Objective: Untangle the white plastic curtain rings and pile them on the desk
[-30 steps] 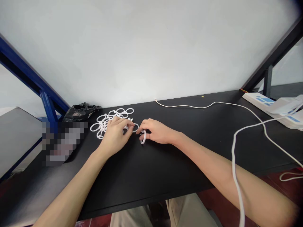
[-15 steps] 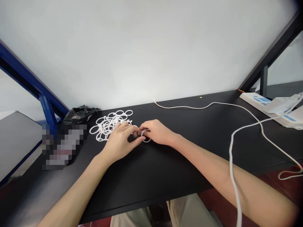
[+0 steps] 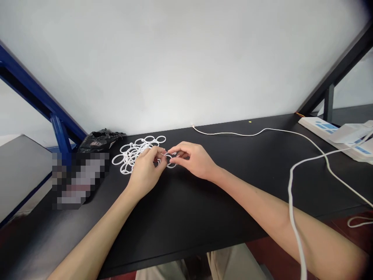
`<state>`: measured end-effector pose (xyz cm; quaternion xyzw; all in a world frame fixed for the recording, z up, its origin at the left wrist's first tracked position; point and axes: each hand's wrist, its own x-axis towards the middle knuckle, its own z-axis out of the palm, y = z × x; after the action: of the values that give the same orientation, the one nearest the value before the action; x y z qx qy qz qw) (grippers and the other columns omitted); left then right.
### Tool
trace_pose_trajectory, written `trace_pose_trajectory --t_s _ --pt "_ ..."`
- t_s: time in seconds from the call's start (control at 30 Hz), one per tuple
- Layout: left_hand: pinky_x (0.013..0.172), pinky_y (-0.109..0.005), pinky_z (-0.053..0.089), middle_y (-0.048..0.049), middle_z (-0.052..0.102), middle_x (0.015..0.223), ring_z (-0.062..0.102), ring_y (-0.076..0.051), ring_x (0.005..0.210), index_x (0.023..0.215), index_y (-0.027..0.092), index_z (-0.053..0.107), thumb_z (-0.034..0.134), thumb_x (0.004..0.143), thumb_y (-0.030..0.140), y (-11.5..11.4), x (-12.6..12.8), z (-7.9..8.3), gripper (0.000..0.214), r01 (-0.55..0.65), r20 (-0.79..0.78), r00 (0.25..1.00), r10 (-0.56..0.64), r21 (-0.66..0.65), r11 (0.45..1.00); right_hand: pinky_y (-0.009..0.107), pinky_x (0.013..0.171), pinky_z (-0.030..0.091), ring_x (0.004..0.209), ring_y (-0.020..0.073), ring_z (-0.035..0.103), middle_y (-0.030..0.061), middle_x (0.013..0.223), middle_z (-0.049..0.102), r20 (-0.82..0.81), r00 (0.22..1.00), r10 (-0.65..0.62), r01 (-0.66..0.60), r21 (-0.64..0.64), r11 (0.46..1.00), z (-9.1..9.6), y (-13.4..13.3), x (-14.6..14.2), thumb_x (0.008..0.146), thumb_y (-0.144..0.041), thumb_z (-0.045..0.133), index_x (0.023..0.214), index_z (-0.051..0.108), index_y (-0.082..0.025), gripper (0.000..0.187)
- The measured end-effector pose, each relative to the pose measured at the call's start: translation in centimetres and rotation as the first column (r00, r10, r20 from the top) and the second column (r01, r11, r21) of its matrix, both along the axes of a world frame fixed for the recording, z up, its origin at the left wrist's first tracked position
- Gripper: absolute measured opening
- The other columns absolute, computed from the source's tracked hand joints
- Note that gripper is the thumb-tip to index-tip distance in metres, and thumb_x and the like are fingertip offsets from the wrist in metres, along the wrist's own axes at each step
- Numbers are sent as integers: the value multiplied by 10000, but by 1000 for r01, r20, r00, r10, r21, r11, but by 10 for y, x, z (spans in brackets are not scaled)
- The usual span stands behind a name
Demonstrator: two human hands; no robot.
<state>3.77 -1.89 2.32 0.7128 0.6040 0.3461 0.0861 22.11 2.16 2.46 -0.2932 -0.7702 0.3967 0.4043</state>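
A heap of white plastic rings (image 3: pixel 126 159), several with small round knobs, lies on the black table. My left hand (image 3: pixel 147 165) is at the heap's right side, thumb and forefinger pinched on a white ring (image 3: pixel 171 166). My right hand (image 3: pixel 195 159) meets it from the right, its thumb and fingers closed on the same ring's upper edge. Fingers cover part of the ring, so how it joins its neighbours cannot be made out.
A crumpled black plastic bag (image 3: pixel 101 140) sits behind and left of the heap. A white cable (image 3: pixel 233 134) runs across the black table (image 3: pixel 175 217) and over my right forearm. White boxes with blue print (image 3: pixel 326 126) stand at the right. A blue metal frame (image 3: pixel 61 132) rises at the left.
The ring between my hands has shifted left, closer to the heap. My left thumb has closed in toward the forefinger, and my right fingers have turned so their tips show. The view has shifted slightly.
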Motion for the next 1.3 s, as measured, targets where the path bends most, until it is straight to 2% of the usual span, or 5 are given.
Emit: trace_pose_trajectory --t_s 0.17,0.33,0.73,1.07,1.3 --pt "702 -313 444 18 701 759 608 -175 727 930 235 626 529 885 340 -1 -2 2 149 12 94 996 -1 -112 994 308 831 559 858 149 686 20 979 708 -156 988 -3 -13 -103 995 -1 1 -1 823 -259 709 958 741 -229 142" --pt "653 -297 427 25 698 728 600 -165 695 925 236 626 532 897 362 -1 -1 1 160 53 121 992 -37 -129 990 347 879 549 891 169 701 19 922 745 -142 988 -63 37 -179 983 -3 4 -1 781 -287 755 947 730 -224 179" --pt "733 -317 440 15 683 753 604 -184 787 892 237 624 528 907 321 -2 1 -1 128 87 93 993 -78 -105 991 302 783 532 788 142 670 -16 819 713 -135 987 -92 71 -148 986 2 -3 -4 812 -235 694 819 667 -218 32" --pt "675 -296 417 12 651 775 568 -174 773 876 241 621 509 933 334 -2 1 -2 156 141 140 982 -126 -103 985 267 618 523 663 120 601 -15 744 654 -171 982 -83 34 -271 962 5 0 -6 732 -348 786 780 607 -199 238" --pt "747 -313 441 -6 667 802 573 -195 821 891 233 635 499 927 324 1 -3 -5 167 83 -2 997 -83 -10 997 286 722 549 752 132 648 2 819 689 -113 985 -130 102 -229 968 -5 2 -6 783 -342 742 844 638 -192 192"
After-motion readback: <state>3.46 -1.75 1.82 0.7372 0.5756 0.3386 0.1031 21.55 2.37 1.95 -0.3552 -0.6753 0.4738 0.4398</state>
